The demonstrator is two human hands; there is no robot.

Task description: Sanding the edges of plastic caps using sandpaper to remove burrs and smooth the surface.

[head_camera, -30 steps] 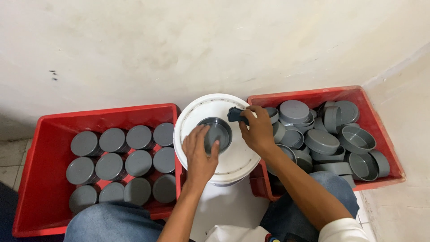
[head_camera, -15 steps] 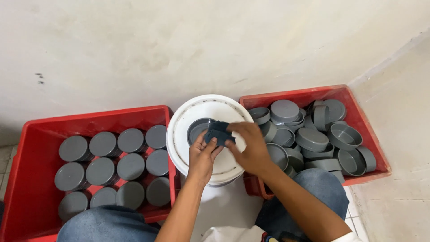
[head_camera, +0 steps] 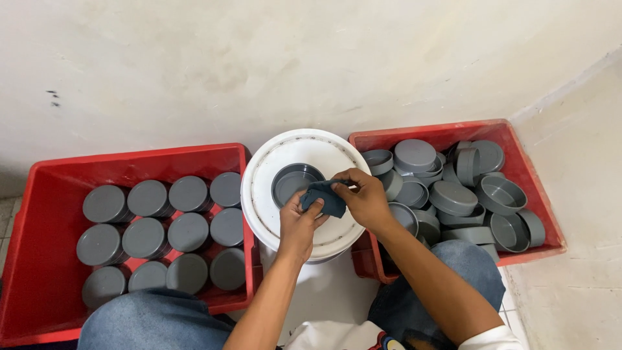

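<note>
Pale plaster wall (head_camera: 259,65) behind, white floor tiles below. White bucket lid (head_camera: 272,194) sits centre between two red crates, serving as the worktop. Grey round cap (head_camera: 290,181) lies open side up on the lid, left of centre. Left hand (head_camera: 299,223) and right hand (head_camera: 366,198) meet just beside the cap, both holding a dark blue cloth (head_camera: 326,196). Left fingers are pinched on the cloth's lower edge, thumb on top; right fingers are curled and clamped on its upper right part. Cloth sits at the cap's right rim, touching or overlapping it, cannot tell which. Left red crate (head_camera: 39,194) holds grey caps (head_camera: 149,223) closed side up in neat rows, touching each other. Right red crate (head_camera: 518,139) holds a loose heap of grey caps (head_camera: 453,188), some open side up, some tilted on edge. Blue-jeaned knees (head_camera: 149,321) show at bottom, either side of the bucket.
</note>
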